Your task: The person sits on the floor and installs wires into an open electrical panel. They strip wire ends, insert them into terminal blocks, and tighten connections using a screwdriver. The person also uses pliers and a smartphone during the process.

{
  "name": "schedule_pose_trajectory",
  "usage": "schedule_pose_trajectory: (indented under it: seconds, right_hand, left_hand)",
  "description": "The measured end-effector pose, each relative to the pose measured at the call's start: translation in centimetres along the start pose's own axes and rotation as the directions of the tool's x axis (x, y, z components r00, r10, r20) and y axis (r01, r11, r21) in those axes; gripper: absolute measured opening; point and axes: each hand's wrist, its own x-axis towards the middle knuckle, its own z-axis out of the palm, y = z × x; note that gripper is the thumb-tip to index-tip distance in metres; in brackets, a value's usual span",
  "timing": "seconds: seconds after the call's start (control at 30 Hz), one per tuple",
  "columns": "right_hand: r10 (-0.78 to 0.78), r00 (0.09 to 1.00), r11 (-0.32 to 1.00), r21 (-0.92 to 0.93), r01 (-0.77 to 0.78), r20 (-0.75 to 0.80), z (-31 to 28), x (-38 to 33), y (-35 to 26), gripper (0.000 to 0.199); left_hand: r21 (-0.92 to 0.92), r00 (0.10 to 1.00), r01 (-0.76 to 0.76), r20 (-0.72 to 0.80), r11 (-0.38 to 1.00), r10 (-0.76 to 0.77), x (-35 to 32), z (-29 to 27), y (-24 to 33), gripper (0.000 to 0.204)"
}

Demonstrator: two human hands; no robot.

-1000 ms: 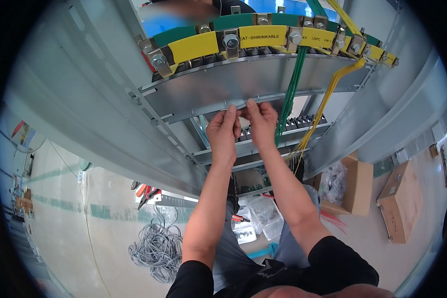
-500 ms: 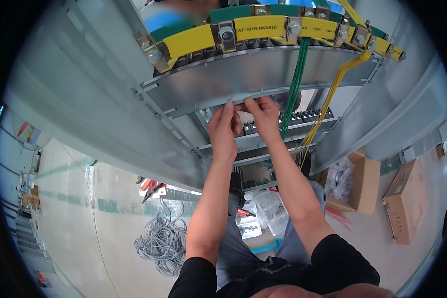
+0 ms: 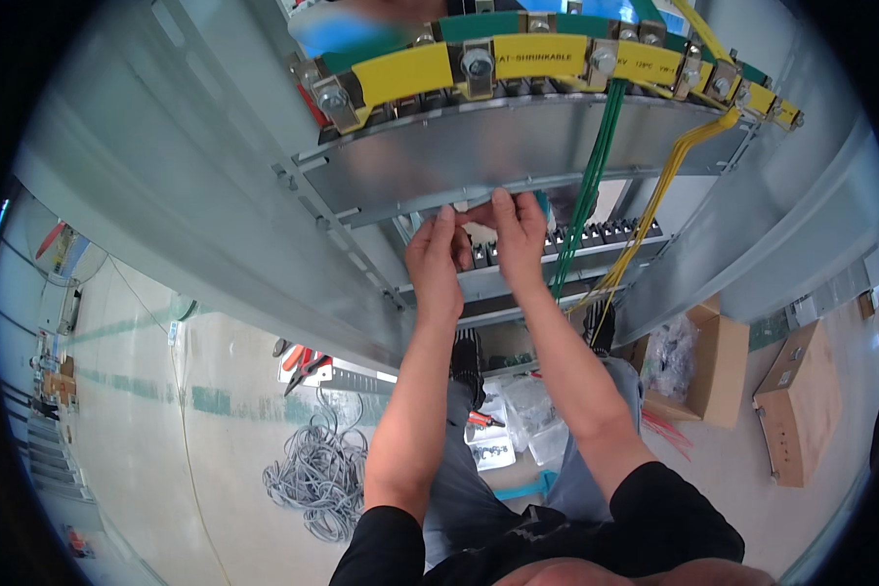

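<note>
Both hands meet at the lower lip of a grey sheet-metal panel (image 3: 410, 161). My left hand (image 3: 435, 262) has its thumb up against that lip, the fingers curled behind. Close to its right, my right hand (image 3: 521, 239) is closed in a pinch at the same edge, thumb on top. A small pale spot or piece (image 3: 462, 206) shows between the two thumbs; its kind is too small to tell. What the fingertips grip is hidden. Green wires (image 3: 596, 166) hang just right of my right hand, with yellow wires (image 3: 669, 181) farther right.
Above the panel run yellow-sleeved busbars (image 3: 537, 57) with bolts. Below my hands sits a rail of black terminals (image 3: 606, 234). Cabinet posts (image 3: 225, 225) flank both sides. On the floor lie a grey cable coil (image 3: 317, 479), pliers (image 3: 308, 369) and an open carton (image 3: 718, 366).
The view has shifted slightly, so the panel and busbars appear farther right. My thumbs are a little wider apart, and the pale spot now shows between them.
</note>
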Motion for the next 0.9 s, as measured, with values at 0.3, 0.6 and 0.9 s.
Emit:
schedule_pose_trajectory:
  seconds: [0.3,0.6,0.9]
  right_hand:
    - [0.117,0.977,0.982,0.128,-0.141,0.180,-0.8,0.8,0.4,0.028]
    - [0.041,0.992,0.998,-0.049,-0.035,0.123,-0.4,0.4,0.0,0.025]
    - [-0.011,0.998,0.998,-0.067,0.015,0.066,0.4,-0.2,0.9,0.028]
  left_hand:
    - [-0.039,0.999,-0.019,-0.033,0.999,0.018,0.6,-1.6,1.1,0.035]
    - [-0.025,0.999,0.009,-0.045,1.000,-0.010,0.5,-1.6,1.3,0.035]
    - [-0.014,1.000,0.010,-0.003,1.000,-0.010,0.2,-1.9,0.6,0.032]
